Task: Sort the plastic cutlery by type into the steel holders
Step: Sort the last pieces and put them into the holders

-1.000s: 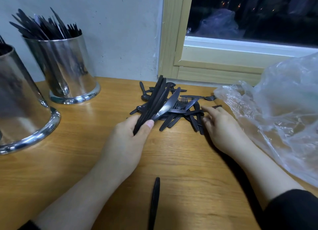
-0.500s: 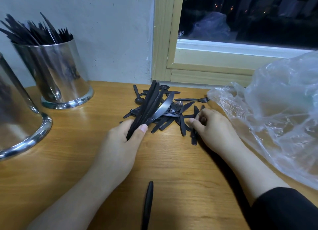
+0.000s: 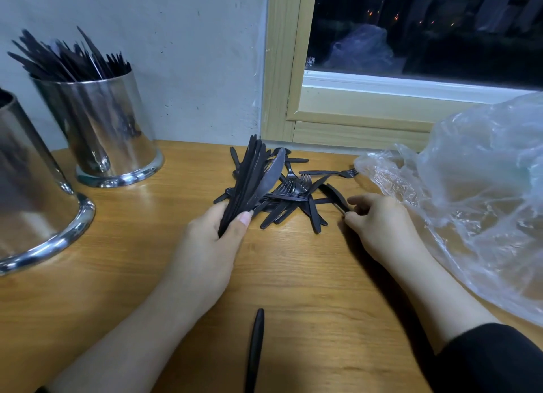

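Knives (image 3: 252, 178) bunched in the left hand (image 3: 205, 245) point up-right toward the wall; right hand (image 3: 379, 225) pinches one knife (image 3: 335, 197).

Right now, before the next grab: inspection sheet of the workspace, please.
Surface: wooden table, bare grain showing.
Job's things: loose cutlery pile of forks and knives; one stray piece near the front edge; far steel holder full of cutlery; near steel holder, contents unclear.
Clutter: clear plastic bag at right.
Grippers: left hand grips a knife bundle; right hand pinches one knife.
Cables: nothing seen.
Surroundings: wall, wood-framed window, dark outside.
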The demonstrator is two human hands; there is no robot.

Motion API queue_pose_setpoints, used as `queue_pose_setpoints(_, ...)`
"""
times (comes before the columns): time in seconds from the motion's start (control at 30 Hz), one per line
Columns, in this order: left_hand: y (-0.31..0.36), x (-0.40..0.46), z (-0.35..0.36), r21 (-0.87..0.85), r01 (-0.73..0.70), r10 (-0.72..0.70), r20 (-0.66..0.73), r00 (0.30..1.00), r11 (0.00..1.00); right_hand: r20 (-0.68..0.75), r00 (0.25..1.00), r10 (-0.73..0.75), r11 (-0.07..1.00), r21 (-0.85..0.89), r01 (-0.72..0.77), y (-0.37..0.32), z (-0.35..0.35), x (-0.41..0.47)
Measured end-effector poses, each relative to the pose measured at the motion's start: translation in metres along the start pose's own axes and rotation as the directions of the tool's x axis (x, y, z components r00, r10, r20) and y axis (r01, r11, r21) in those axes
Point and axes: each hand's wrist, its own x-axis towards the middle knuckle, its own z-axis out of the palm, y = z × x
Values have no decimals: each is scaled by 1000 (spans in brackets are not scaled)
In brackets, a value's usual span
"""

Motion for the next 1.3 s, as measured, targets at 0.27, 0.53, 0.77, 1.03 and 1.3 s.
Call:
queue_pose_setpoints(0.27,4,-3,0,-1,0,1,19,1000,1000,-186,982,-11,982,183,46,5,-5,-12)
queue_pose_setpoints(0.53,12,-6,3,-199,99,-89,56,994,975,-305,952,22,898,425,115,-5,0,-43)
queue_pose_setpoints(0.77,11,-9,4,-248,62,-66,-7,998,967,-266,962,-63,700,675,232,-25,10,-64)
queue_pose_setpoints(1.03,13,-13,14,-445,89,-106,-13,994,891,-12,954,-300,681,698,223,-61,37,-94)
queue_pose_setpoints(1.3,10,-9,6,-312,109,-156,-129,979,944,-249,924,-291,913,216,346,-19,14,-53)
